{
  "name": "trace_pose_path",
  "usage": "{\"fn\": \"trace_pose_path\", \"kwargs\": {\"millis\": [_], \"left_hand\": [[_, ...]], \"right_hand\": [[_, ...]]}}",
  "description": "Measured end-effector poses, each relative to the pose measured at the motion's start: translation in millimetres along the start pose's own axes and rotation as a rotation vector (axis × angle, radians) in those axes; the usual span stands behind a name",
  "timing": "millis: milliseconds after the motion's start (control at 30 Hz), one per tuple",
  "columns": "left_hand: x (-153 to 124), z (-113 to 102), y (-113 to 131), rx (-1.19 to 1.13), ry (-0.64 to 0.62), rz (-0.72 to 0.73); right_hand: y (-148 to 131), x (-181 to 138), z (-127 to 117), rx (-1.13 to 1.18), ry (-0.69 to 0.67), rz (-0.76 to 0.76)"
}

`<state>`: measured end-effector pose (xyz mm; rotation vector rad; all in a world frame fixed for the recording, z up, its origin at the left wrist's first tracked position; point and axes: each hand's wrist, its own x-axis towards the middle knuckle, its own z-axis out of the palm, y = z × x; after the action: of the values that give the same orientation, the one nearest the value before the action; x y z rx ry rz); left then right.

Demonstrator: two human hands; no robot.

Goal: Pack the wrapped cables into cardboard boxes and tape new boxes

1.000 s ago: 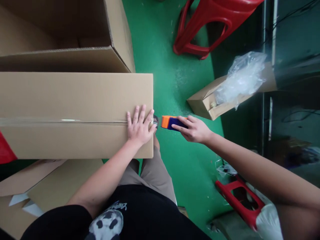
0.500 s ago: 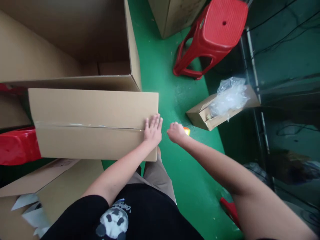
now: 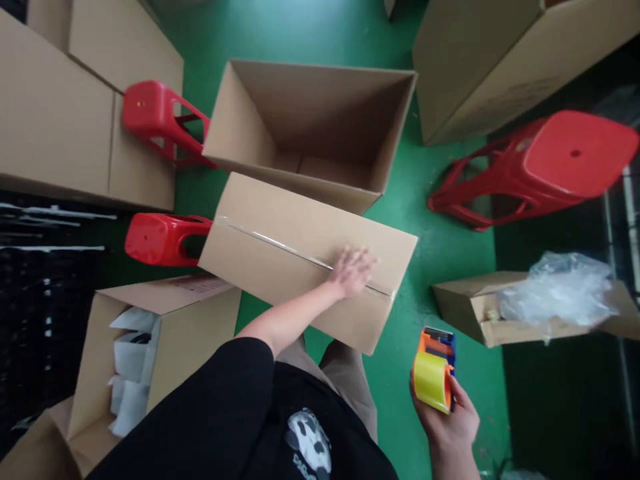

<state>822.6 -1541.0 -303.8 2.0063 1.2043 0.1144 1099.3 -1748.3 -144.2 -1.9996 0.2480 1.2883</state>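
A closed cardboard box point(image 3: 280, 227) lies in front of me, turned at a slant. Clear tape runs along most of the seam between its top flaps. My left hand point(image 3: 353, 272) rests on the flaps near the right end, palm down with fingers spread, slightly blurred. Off to the right of the box, my right hand point(image 3: 447, 417) is wrapped round a tape dispenser point(image 3: 434, 373). The dispenser has an orange and blue body and carries a yellowish roll.
Behind the box stands an open cardboard carton point(image 3: 330, 100). Red stools point(image 3: 575, 153) are at right and left. A narrow box point(image 3: 480, 313) at right holds clear plastic wrap. At lower left, another open box point(image 3: 195, 340) contains white sheets.
The closed box now lies at a slant, and my view has shifted. My left hand is farther in on its flaps. My right hand has swung lower, bringing the tape dispenser into plain sight.
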Motion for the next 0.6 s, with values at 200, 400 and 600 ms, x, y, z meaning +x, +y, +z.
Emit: {"fn": "trace_pose_path", "kwargs": {"millis": [200,400,600], "left_hand": [[-32,-17,-89,-0.026,0.005,-0.143],[-75,-71,-213,-0.064,0.016,-0.207],[-190,-151,-413,-0.216,0.158,-0.871]], "right_hand": [[44,27,141,0.135,-0.079,-0.015],[62,36,155,0.039,-0.140,-0.140],[62,33,164,0.018,-0.121,-0.144]]}}
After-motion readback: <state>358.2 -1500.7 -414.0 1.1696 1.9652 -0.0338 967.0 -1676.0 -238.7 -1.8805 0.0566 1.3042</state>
